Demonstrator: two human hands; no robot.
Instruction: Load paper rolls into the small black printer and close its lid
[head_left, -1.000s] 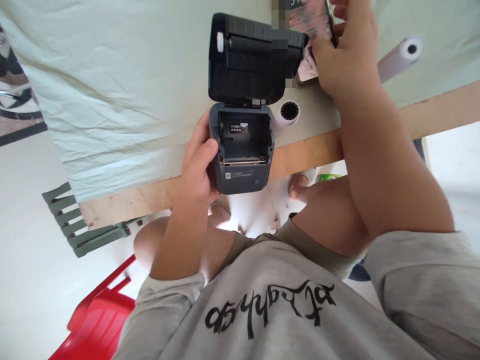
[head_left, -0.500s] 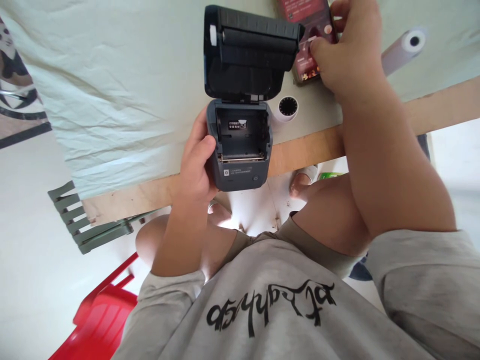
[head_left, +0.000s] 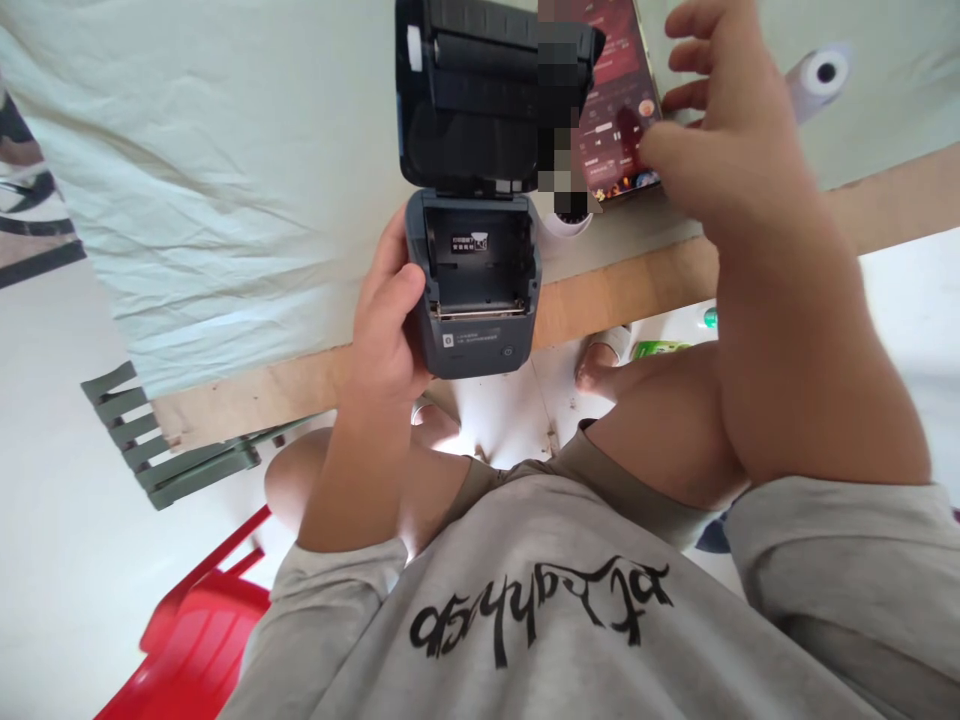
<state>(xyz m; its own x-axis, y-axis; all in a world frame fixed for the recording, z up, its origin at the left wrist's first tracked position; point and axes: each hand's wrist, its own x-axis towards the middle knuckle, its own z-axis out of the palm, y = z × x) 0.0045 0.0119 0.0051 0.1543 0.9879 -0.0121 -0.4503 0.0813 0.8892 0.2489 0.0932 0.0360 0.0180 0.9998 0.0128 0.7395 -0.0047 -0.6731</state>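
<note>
My left hand (head_left: 394, 320) grips the left side of a dark label printer (head_left: 476, 345), thumb on its near face. The printer's lid (head_left: 465, 130) is swung up, and its paper bay (head_left: 480, 270) shows no roll inside. My right hand (head_left: 720, 130) is open, its fingers apart, beside the right edge of a phone (head_left: 619, 110) with a lit red screen. The thumb tip is at the phone's edge; I cannot tell whether it touches. A small white paper roll (head_left: 566, 225) stands right of the printer, partly hidden by a blurred patch.
Another white roll (head_left: 821, 80) stands to the right of my right hand. A pale green cloth (head_left: 247, 200) covers the table, and its wooden edge (head_left: 615, 300) runs along my side. A green slatted folding stool (head_left: 172, 450) and a red plastic chair (head_left: 202, 630) are at the lower left.
My right hand has come off the phone, moving right with its fingers spread. The phone now lies slightly lower and nearer me. My left hand keeps its hold on the printer.
</note>
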